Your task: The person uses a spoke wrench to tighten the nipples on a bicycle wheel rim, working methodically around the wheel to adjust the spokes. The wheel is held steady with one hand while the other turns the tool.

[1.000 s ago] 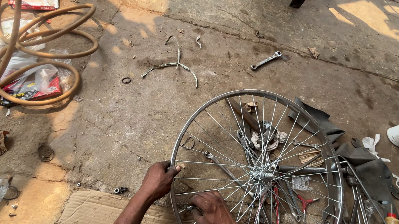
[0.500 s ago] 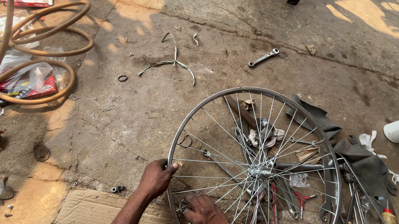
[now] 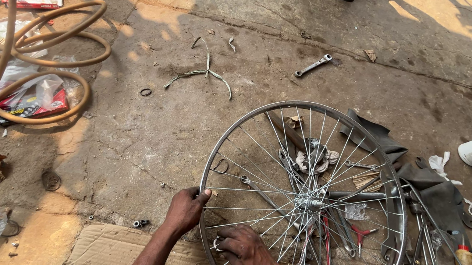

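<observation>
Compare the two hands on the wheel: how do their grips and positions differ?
The left hand grips the wheel's rim at its near left edge, thumb over the top; the right hand lies inside the rim, among the spokes. The left hand closes around the rim; the right hand's fingers pinch a small metal piece at a spoke, too small to identify. Both reach in from the bottom edge, above the cardboard.

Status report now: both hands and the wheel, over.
Left hand grips wheel rim. Right hand on spokes, near rim. Wheel flat on ground, over scattered tools.
</observation>
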The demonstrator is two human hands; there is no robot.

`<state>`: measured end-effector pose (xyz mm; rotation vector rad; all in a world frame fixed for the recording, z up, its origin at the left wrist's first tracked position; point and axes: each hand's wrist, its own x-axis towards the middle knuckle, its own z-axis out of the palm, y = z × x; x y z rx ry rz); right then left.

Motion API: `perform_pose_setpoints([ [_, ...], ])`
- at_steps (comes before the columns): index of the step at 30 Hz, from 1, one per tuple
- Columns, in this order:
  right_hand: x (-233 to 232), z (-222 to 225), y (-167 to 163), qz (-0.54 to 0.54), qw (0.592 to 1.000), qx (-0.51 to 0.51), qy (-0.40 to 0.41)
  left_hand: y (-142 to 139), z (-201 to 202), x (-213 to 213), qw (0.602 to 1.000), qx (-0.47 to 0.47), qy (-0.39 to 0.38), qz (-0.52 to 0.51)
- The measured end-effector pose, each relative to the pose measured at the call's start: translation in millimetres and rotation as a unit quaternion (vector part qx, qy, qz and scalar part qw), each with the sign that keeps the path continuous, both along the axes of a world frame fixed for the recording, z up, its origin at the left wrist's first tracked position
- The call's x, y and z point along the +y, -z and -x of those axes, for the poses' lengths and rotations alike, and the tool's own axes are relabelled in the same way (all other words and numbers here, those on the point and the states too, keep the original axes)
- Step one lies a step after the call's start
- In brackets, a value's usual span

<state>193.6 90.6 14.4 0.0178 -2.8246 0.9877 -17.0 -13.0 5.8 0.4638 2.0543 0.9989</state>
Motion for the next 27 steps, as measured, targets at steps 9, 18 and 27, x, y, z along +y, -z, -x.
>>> perform_pose_setpoints([
  [9,-1,-1,0,-0.036,0.999,0.009,0.013,7,0,1,0.999,-0.021,-0.027,-0.032],
  [18,-3,-3,16,-0.061,0.997,0.043,-0.007,12,-1,2,0.999,-0.02,-0.033,-0.032],
  [27,-1,-4,28,-0.092,0.995,-0.005,-0.029,11,0,2,0.999,-0.016,-0.028,-0.036],
])
